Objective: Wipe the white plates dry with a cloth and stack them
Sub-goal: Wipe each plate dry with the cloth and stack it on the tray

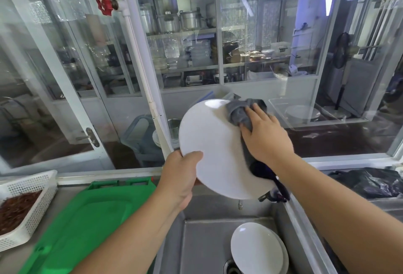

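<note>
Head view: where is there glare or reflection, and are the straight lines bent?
Head view: a bright glare spot sits on the upper rim of the held white plate; the glass panels behind carry pale reflections; the white pipe and frames lean, a wide-angle distortion.

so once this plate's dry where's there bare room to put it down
The green tray, between the white basket and the sink, looks bare. The sink's left floor is free; its right side holds plates. A black bag crowds the right counter.
</note>
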Available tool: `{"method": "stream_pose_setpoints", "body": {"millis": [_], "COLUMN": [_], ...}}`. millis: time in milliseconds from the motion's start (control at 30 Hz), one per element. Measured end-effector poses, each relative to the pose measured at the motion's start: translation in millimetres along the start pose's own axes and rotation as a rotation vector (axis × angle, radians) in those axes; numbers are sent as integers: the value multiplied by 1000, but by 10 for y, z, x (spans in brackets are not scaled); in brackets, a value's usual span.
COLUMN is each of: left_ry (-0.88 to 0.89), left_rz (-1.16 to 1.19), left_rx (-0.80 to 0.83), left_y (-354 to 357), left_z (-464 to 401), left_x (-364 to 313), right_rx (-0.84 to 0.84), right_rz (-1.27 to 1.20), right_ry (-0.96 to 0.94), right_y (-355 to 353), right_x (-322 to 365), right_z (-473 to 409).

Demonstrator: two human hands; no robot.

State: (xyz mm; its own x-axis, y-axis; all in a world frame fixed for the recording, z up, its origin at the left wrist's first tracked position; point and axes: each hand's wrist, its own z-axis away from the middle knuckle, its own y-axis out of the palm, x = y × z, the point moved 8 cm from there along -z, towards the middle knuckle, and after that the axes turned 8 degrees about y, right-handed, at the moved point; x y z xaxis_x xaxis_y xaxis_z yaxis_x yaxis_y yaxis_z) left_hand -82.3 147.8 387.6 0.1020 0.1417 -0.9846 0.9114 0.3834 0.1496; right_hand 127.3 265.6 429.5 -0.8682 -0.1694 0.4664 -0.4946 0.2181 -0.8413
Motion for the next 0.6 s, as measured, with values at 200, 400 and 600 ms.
{"method": "stream_pose_setpoints", "body": {"millis": [200, 400, 600], "left_ry": [-28, 6, 58], "left_rz": [-26, -65, -257], "left_rx": [-33, -71, 23], "left_y": [-85, -145, -178], "left_z": [9, -48, -105], "left_x": [120, 192, 137], "right_rx": [57, 152, 303], "right_rz": [-70, -425, -243], "right_ry": [187, 433, 402], "right_y": [184, 557, 682], "right_x": [-448, -736, -782], "right_z": [243, 684, 758]}}
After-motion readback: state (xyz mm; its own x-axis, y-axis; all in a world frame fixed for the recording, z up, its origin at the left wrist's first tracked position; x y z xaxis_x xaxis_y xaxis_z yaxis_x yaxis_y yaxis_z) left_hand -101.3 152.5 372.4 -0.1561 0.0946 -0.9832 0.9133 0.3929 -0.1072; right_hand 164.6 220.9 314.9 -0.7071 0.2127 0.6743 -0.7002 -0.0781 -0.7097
